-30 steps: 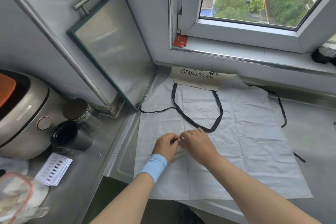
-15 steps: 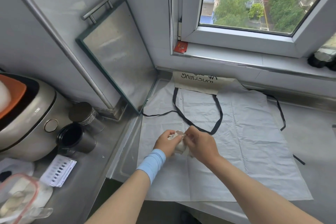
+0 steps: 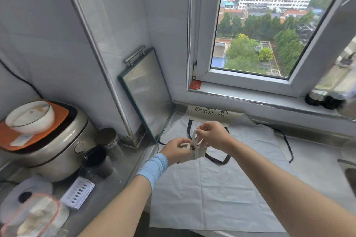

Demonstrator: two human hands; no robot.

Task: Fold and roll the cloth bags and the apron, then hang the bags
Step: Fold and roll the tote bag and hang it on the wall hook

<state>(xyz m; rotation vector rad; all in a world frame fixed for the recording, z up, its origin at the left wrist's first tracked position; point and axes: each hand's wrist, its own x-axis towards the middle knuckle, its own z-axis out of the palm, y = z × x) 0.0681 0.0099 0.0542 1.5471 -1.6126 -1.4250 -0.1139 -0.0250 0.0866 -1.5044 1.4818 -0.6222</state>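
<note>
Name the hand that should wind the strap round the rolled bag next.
Right: the right hand pinches the strap just above it, while the left hand grips the rolled bag.

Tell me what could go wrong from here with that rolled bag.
The left hand alone grips the rolled bag, held above the apron; a loosened grip may let it unroll. The right hand pinches the pale strap near its top, so it might slip before the wrap is tight.
</note>
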